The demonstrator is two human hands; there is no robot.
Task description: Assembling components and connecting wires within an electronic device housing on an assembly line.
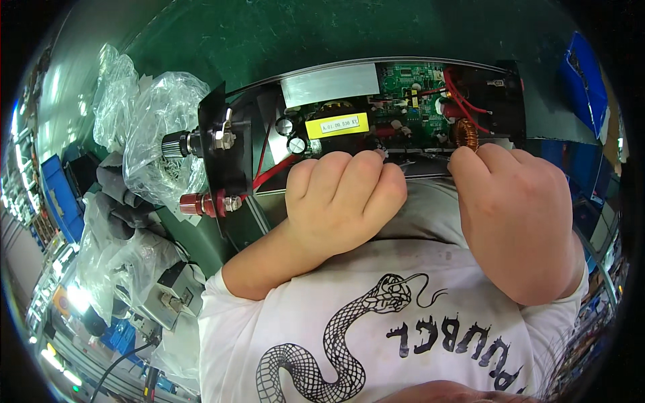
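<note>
An opened black metal case (232,158) with a circuit board (403,80) inside lies across the bench in front of me. A yellow-wrapped transformer (319,129), a copper-wound coil (465,133) and red wires (463,101) show inside. The left end panel carries a black terminal post (178,144) and a red one (201,203). My left hand (346,195) is closed at the near long side of the case, its fingertips hidden. Closed too, my right hand (514,208) is at the near side by the coil; whatever its fingers grip is out of sight.
Clear plastic bags (161,101), one with small metal parts inside, lie left of the case on the green bench (222,33). Blue bins stand at the left (62,195) and far right (583,84). A metal box (168,295) sits lower left, beside another plastic bag.
</note>
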